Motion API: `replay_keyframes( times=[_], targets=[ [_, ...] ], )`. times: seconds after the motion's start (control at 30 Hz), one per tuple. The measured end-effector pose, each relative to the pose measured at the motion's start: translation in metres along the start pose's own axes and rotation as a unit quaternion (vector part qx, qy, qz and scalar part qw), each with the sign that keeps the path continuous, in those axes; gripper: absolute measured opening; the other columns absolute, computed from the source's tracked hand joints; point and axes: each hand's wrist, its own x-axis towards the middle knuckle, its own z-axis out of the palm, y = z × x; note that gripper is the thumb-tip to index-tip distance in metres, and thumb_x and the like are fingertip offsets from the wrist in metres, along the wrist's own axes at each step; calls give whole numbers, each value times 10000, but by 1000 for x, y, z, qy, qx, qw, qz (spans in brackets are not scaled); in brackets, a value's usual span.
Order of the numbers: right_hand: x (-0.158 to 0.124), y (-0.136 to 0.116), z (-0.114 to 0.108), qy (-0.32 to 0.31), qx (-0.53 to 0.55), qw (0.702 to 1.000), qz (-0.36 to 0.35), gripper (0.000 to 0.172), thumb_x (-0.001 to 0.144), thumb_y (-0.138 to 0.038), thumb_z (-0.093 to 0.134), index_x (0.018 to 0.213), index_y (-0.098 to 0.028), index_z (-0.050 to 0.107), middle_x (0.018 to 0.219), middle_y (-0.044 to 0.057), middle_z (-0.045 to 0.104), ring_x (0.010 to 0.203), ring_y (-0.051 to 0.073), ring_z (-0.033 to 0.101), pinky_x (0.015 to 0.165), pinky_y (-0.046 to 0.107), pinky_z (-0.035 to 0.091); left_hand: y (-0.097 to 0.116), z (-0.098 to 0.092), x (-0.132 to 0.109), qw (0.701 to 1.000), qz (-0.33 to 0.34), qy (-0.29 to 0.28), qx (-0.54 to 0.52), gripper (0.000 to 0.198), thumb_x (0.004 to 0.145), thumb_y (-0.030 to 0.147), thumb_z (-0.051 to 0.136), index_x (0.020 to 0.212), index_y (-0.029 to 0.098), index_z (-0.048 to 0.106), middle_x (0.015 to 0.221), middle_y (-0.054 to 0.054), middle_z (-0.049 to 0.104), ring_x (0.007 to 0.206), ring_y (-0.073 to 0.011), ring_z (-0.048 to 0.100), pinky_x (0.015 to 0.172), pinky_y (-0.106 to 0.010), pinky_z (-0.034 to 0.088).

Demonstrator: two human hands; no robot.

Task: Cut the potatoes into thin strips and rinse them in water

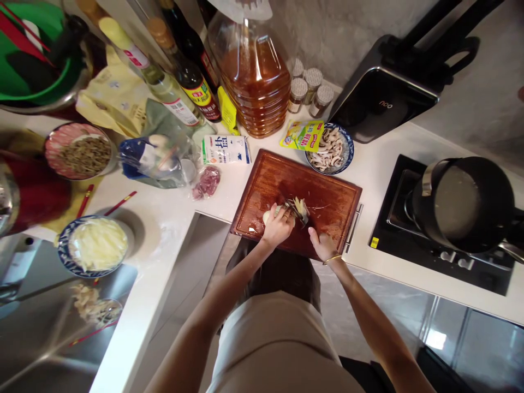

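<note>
A wet wooden cutting board (266, 169) lies on the counter in front of me. My left hand (279, 225) presses on a pale, rounded vegetable piece (267, 216), its fingers curled over the top; its exact kind is unclear. In my right hand (325, 246) is the handle of a knife (303, 217), gripped in closed fingers. The blade stands close beside my left fingertips, partly hidden by them. Pale yellow cut slices (301, 207) cling to or lie against the blade. A few thin shreds are scattered on the board.
Behind the board are a bowl of sliced mushrooms (338, 143), a yellow seasoning packet (303, 135), a salt bag (226, 149) and a large oil jug (260, 82). A pot (483, 202) sits on the right-hand stove. Leftward are wrapped meat (207, 183) and a bowl of pale strips (98, 244).
</note>
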Motion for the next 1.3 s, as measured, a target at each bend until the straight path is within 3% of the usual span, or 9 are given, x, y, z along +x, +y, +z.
replay_keyframes(
  times=[0.17, 0.37, 0.77, 1.0, 1.3],
  targets=[
    [-4, -5, -4, -11, 49, 999, 6, 705, 900, -608, 133, 633, -196, 640, 536, 59, 600, 580, 168, 584, 593, 264, 380, -1, -1, 2, 1000, 11, -2, 9, 258, 861, 188, 447, 998, 159, 664, 1109, -101, 652, 1078, -241, 543, 1084, -525, 255],
    [-4, -4, -4, -19, 57, 998, 4, 705, 895, -611, 118, 601, -199, 609, 526, 62, 584, 570, 174, 569, 579, 273, 371, -1, 1, 5, 999, 24, -17, 30, 209, 839, 164, 473, 872, 166, 680, 1021, -96, 678, 1035, -231, 560, 1080, -528, 271],
    [-3, -2, -3, -22, 59, 998, 5, 704, 899, -607, 119, 632, -193, 623, 523, 57, 582, 581, 172, 573, 583, 266, 374, -1, 6, 2, 999, 30, -11, 13, 235, 833, 163, 493, 985, 148, 671, 1042, -108, 675, 1072, -233, 550, 1097, -524, 231],
    [-2, 1, 2, -21, 24, 999, 2, 689, 907, -592, 143, 722, -185, 668, 624, 84, 641, 653, 191, 602, 600, 280, 371, -1, 3, 2, 999, 28, -11, 22, 242, 855, 179, 463, 992, 157, 662, 1072, -96, 665, 1059, -224, 554, 1092, -519, 242],
    [-1, -11, -8, -21, -20, 999, 39, 701, 897, -616, 180, 781, -146, 687, 774, 163, 680, 787, 243, 638, 650, 304, 399, -3, 4, 8, 997, 62, -17, 49, 181, 830, 166, 490, 800, 148, 668, 876, -80, 680, 999, -231, 555, 1089, -529, 231]
  ],
)
